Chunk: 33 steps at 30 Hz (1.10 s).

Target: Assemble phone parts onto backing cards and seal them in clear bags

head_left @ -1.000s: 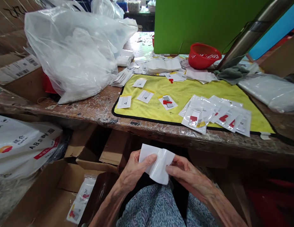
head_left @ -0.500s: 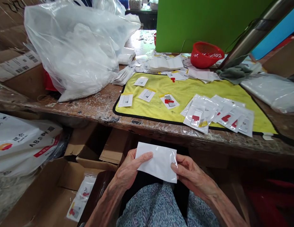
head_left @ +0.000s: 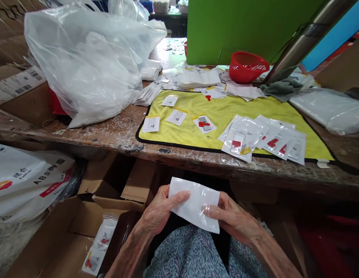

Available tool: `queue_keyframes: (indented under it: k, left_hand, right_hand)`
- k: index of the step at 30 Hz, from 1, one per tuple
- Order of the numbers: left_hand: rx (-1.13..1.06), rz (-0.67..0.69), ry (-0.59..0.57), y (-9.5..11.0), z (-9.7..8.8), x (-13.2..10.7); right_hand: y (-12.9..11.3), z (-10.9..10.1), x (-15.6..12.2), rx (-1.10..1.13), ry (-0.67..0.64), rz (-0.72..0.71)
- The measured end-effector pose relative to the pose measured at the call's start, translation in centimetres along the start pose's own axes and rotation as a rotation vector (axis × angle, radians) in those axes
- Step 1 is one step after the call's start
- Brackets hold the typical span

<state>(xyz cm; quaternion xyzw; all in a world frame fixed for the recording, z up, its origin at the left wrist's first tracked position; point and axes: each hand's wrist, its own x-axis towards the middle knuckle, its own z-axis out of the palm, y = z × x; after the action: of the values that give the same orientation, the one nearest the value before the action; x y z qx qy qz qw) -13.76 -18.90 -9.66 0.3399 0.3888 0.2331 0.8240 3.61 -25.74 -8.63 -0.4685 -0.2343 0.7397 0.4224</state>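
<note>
Over my lap, a small white plastic pouch [head_left: 193,199] with a glossy face is held between both hands. My left hand [head_left: 162,206] pinches its left end, thumb on top and fingers behind. At the right end my right hand [head_left: 227,212] grips it, the thumb lying flat across the front. What the pouch contains cannot be seen. Beyond it, on the yellow cloth [head_left: 191,135], lie several white cards [head_left: 151,124], one card with red and grey pieces [head_left: 204,124], and an overlapping group of filled clear pouches [head_left: 240,139].
A big clear plastic bag [head_left: 89,69] stands on the table's left. Farther back are a red basket [head_left: 247,67], a stack of white pouches [head_left: 199,78], a grey cloth [head_left: 283,88] and a metal post [head_left: 300,42]. Below left, an open cardboard box [head_left: 60,239] contains filled pouches [head_left: 100,243].
The right thumb has slid inward across the pouch's face. Both hands and the pouch sit slightly lower and to the right, and the view has shifted a little.
</note>
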Motion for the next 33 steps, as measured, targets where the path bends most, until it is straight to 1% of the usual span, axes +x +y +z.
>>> queue_keyframes:
  k: [3, 6, 7, 8, 9, 10, 11, 12, 13, 14, 15, 16, 20, 23, 26, 27, 31, 33]
  left_hand:
    - [0.098, 0.043, 0.044, -0.4, 0.2, 0.3]
    - [0.268, 0.096, 0.114, -0.7, 0.0, 0.4]
    - [0.356, 0.151, 0.167, -0.7, -0.1, 0.3]
    - [0.474, 0.24, 0.23, -0.7, -0.2, 0.2]
    - [0.621, 0.356, 0.287, -0.7, -0.2, 0.1]
    - [0.792, 0.487, 0.314, -0.6, -0.2, -0.1]
    - [0.967, 0.61, 0.297, -0.6, -0.1, -0.3]
    - [1.124, 0.703, 0.235, -0.6, 0.1, -0.5]
    - [1.25, 0.755, 0.144, -0.6, 0.2, -0.6]
    - [1.339, 0.779, 0.059, -0.6, 0.4, -0.7]
    - [1.398, 0.79, 0.01, -0.6, 0.5, -0.7]
    - [1.436, 0.793, -0.005, -0.6, 0.6, -0.7]
    - [1.493, 0.811, 0.012, -0.8, 0.9, -0.4]
    - [1.473, 0.795, -0.015, -0.9, 1.0, -0.4]
    - [1.43, 0.779, -0.014, -0.8, 1.0, -0.4]
    - [1.419, 0.784, -0.017, -0.8, 1.0, -0.4]
    - [1.391, 0.807, -0.021, -1.2, 0.5, 0.1]
    - [1.383, 0.83, -0.009, -1.4, 0.3, 0.3]
  right_hand:
    - [0.4, 0.2, 0.3, -0.102, 0.037, -0.024]
    - [0.5, 0.2, 0.8, -0.245, 0.095, -0.096]
    - [0.4, 0.2, 0.9, -0.271, 0.106, -0.114]
    - [0.4, 0.2, 1.1, -0.288, 0.118, -0.125]
    - [0.3, 0.2, 1.2, -0.304, 0.127, -0.131]
    - [0.3, 0.2, 1.3, -0.328, 0.131, -0.133]
    - [0.2, 0.2, 1.3, -0.358, 0.128, -0.135]
    - [0.2, 0.2, 1.4, -0.385, 0.123, -0.14]
    - [0.2, 0.2, 1.5, -0.404, 0.112, -0.145]
    - [0.1, 0.2, 1.5, -0.413, 0.096, -0.146]
    - [0.1, 0.2, 1.6, -0.416, 0.081, -0.146]
    - [0.1, 0.2, 1.6, -0.416, 0.067, -0.145]
    - [0.1, 0.2, 1.7, -0.375, 0.028, -0.122]
    - [-0.1, 0.2, 1.6, -0.364, -0.008, -0.116]
    - [-0.3, -0.2, 1.6, -0.406, -0.091, -0.084]
    - [-0.2, -0.4, 1.6, -0.432, -0.101, -0.084]
    - [0.1, -0.9, 1.9, -0.606, -0.002, -0.166]
    - [0.2, -0.8, 1.9, -0.653, 0.019, -0.178]
